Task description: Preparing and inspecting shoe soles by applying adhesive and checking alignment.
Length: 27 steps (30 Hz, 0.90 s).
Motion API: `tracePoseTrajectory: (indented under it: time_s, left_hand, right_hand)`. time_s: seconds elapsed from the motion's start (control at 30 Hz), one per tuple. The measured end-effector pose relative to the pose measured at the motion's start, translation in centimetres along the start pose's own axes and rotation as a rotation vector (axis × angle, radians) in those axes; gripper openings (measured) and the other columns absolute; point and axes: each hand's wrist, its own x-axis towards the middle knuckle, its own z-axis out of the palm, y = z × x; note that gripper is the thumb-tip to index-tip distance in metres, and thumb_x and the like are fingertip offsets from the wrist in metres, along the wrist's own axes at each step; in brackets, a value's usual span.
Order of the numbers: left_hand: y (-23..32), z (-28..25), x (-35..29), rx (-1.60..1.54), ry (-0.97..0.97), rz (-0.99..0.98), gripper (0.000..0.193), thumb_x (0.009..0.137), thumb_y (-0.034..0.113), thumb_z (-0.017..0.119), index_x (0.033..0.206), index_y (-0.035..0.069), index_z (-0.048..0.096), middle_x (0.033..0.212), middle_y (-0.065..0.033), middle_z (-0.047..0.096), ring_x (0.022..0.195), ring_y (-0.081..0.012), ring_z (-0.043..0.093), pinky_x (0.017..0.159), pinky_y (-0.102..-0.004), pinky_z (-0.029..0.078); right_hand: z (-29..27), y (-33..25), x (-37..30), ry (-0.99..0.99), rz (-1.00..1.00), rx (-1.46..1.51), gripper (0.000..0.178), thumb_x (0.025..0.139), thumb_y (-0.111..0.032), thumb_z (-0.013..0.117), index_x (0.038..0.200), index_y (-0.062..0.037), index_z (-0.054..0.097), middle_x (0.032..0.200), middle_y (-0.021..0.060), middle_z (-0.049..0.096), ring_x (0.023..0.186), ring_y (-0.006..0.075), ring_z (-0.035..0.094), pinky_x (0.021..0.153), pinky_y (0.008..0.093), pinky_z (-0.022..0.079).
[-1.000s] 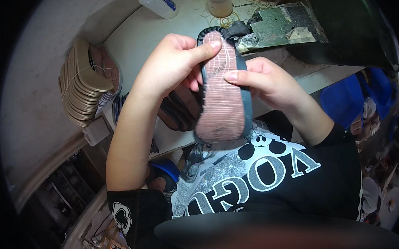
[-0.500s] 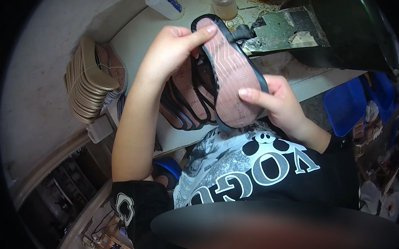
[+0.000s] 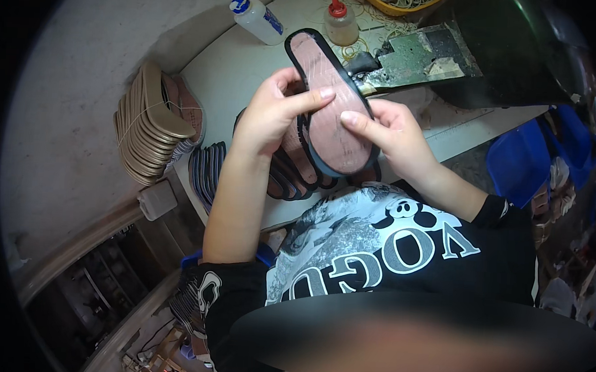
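Between my two hands is a shoe insole (image 3: 337, 138) with a pinkish face turned toward me and a black rim around its edge. My left hand (image 3: 281, 105) grips its left side, the thumb lying across the narrower middle. On the right edge my right hand (image 3: 393, 133) is closed, with its thumb pressed on the pink face. The fingers behind the insole are hidden. Below it on the table lie several more black-edged pink insoles (image 3: 296, 162), partly covered by my left hand and the held one.
A tied bundle of gold-coloured insoles (image 3: 151, 126) leans at the wall. Striped dark insoles (image 3: 207, 172) stand by the table's left edge. Farther back are a white bottle (image 3: 258, 23), a red-capped bottle (image 3: 341, 25), a yellow basket (image 3: 402, 1) and a green machine plate (image 3: 420, 58). Blue bins (image 3: 518, 159) sit at right.
My left hand has slid from the insole's narrow top end down to its middle. The right thumb sits a little higher on it. My head view has shifted slightly.
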Motion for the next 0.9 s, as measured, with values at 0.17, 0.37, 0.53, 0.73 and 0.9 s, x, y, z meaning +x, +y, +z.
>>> tracePoseTrajectory:
  time_s: [0.17,0.37,0.53,0.73,0.9]
  left_hand:
    - [-1.0,0.6,-3.1,-0.429,0.227,0.236,0.027,0.097,0.020,0.052,0.114,-0.001,0.053,0.104,-0.0082,0.062,0.092,-0.0167,0.060,0.083,-0.0282,0.048]
    - [-2.8,0.8,-5.1,-0.675,-0.050,0.450,0.027,0.102,0.028,0.038,0.110,0.004,0.048,0.077,-0.0069,0.050,0.054,-0.0163,0.048,0.045,-0.0250,0.039]
    - [-2.5,2.2,-6.1,-0.848,-0.266,0.444,0.026,0.100,0.027,0.043,0.106,0.002,0.043,0.062,-0.0100,0.048,0.046,-0.0167,0.046,0.041,-0.0244,0.038]
    - [-1.7,3.6,-7.8,-0.549,-0.210,0.441,0.029,0.099,0.026,0.048,0.113,0.001,0.047,0.095,-0.0077,0.060,0.082,-0.0118,0.059,0.075,-0.0235,0.048]
    - [-1.5,3.9,-8.5,-0.483,-0.218,0.510,0.023,0.099,0.020,0.050,0.113,0.003,0.049,0.104,-0.0030,0.056,0.095,-0.0075,0.053,0.086,-0.0224,0.042]
  right_hand:
    - [1.9,-0.4,-2.5,-0.251,-0.274,-0.722,0.020,0.085,-0.017,0.069,0.083,0.0018,0.064,0.065,0.0144,0.059,0.056,0.0229,0.059,0.055,0.0319,0.045]
    - [1.7,-0.1,-2.8,-0.554,-0.385,-0.591,0.047,0.072,-0.034,0.081,0.098,0.0018,0.067,0.080,0.0147,0.068,0.074,0.0249,0.068,0.065,0.0308,0.053]
    - [2.7,-1.7,-3.0,-0.395,-0.368,-0.592,0.019,0.084,-0.018,0.072,0.090,0.0002,0.069,0.076,0.0076,0.068,0.067,0.0119,0.064,0.060,0.0250,0.049]
    - [3.9,-3.4,-3.5,-0.231,-0.384,-0.381,0.012,0.090,-0.010,0.065,0.096,0.0008,0.062,0.078,0.0029,0.067,0.068,0.0042,0.061,0.059,0.0191,0.047]
    - [4.1,-4.4,-3.8,-0.225,-0.302,-0.140,0.017,0.090,-0.009,0.064,0.104,0.0020,0.062,0.084,0.0040,0.067,0.073,0.0077,0.064,0.063,0.0200,0.051]
